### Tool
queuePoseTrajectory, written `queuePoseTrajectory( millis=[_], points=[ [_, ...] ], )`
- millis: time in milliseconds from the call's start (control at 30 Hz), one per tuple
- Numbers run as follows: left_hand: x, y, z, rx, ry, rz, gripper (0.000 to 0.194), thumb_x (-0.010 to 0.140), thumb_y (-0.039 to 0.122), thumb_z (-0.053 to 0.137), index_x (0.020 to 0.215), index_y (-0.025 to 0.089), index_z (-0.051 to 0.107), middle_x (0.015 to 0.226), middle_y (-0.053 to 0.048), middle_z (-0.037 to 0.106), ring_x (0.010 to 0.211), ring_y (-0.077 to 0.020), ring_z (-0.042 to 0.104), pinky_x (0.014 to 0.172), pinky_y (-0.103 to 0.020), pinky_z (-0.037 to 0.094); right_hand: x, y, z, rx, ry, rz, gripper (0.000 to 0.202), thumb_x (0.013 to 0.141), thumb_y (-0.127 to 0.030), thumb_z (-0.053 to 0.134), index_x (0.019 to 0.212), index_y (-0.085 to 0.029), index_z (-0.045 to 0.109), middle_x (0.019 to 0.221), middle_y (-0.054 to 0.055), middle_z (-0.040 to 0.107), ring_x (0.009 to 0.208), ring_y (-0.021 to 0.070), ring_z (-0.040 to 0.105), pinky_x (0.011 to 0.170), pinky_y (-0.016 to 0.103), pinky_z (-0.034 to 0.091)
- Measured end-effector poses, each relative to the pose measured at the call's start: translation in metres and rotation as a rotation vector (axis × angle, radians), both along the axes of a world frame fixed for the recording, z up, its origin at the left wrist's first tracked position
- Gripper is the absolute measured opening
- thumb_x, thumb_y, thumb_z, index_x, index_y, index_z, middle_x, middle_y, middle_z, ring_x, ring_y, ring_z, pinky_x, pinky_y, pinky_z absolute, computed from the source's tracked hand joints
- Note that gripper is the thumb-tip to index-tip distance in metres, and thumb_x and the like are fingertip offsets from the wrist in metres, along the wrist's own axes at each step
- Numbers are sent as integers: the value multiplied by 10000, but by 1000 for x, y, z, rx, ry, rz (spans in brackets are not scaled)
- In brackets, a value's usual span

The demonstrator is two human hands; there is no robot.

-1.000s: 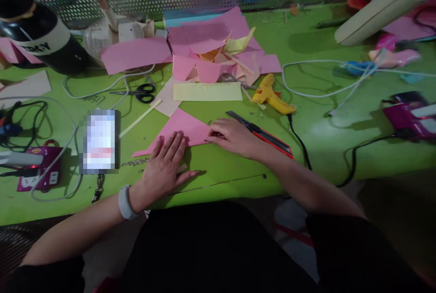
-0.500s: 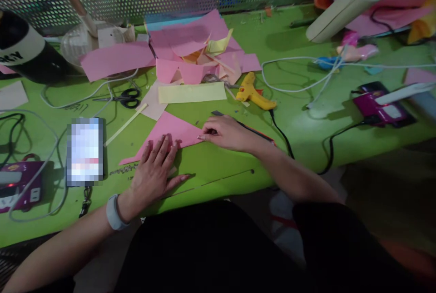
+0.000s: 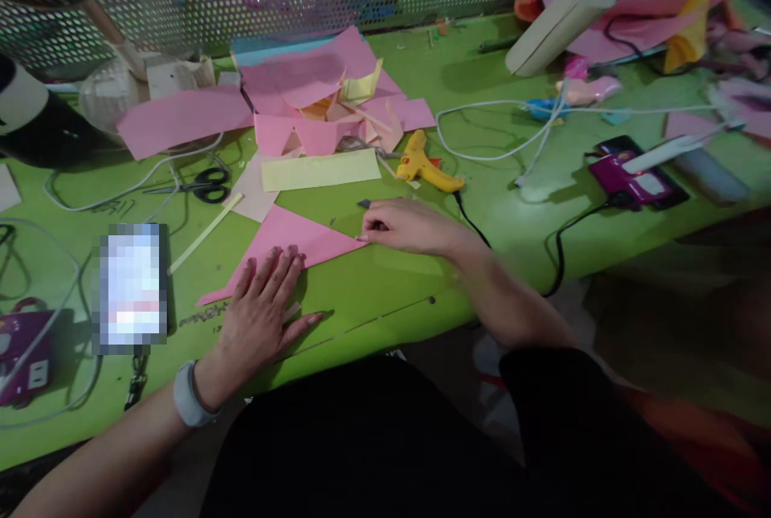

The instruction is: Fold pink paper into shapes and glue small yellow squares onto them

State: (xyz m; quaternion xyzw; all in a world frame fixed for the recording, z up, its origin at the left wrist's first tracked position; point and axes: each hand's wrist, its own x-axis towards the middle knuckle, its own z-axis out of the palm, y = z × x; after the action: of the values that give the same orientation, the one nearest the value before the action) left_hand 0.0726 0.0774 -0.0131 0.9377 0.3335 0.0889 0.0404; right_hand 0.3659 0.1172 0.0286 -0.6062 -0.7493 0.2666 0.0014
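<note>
A folded pink paper [image 3: 283,237], roughly triangular, lies flat on the green table [image 3: 373,301]. My left hand [image 3: 259,309] rests on its lower left edge with the fingers spread. At the paper's right tip is my right hand [image 3: 401,227], its fingers curled together and the tip between or just under thumb and forefinger. A dark pointed end of some tool [image 3: 364,203] shows beside the right knuckles; the rest of it is hidden by the hand. Behind the paper lies a pale yellow strip [image 3: 321,170], with a yellow glue gun [image 3: 429,165] to its right.
Black scissors [image 3: 210,185] and a phone [image 3: 133,287] lie at the left. Pink sheets [image 3: 307,80] and scraps are piled at the back. A white cable [image 3: 482,155], a purple device [image 3: 632,179] and a pale roll [image 3: 560,24] are at the right.
The whole view has shifted, so the table items appear further left. My right hand has moved slightly right relative to the paper, staying at its tip. My left hand still presses on it.
</note>
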Motion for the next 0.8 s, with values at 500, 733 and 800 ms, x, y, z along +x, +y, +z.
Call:
queuePoseTrajectory(
  millis=[500, 733, 800],
  points=[
    [1, 0, 2, 13, -13, -21, 855, 975, 577, 438, 1602, 212, -16, 1618, -116, 306, 1498, -305, 265, 1235, -508, 109, 6, 4, 1, -43, 12, -23, 147, 861, -298, 654, 758, -196, 678, 817, 28, 677, 693, 146, 560, 591, 272, 328],
    [3, -1, 3, 28, -2, -17, 859, 975, 605, 407, 1601, 206, -26, 1614, -125, 312, 1493, -318, 277, 1227, -517, 121, 5, 3, 2, -45, 2, -29, 131, 846, -296, 683, 761, -198, 663, 817, 17, 678, 701, 148, 563, 595, 275, 329],
    [2, -1, 3, 29, 7, -17, 866, 974, 607, 408, 1601, 199, -30, 1615, -131, 307, 1495, -322, 272, 1225, -525, 118, 4, 2, 5, -37, -13, -42, 143, 836, -299, 699, 744, -199, 653, 801, 13, 674, 694, 148, 555, 588, 277, 323]
  ],
)
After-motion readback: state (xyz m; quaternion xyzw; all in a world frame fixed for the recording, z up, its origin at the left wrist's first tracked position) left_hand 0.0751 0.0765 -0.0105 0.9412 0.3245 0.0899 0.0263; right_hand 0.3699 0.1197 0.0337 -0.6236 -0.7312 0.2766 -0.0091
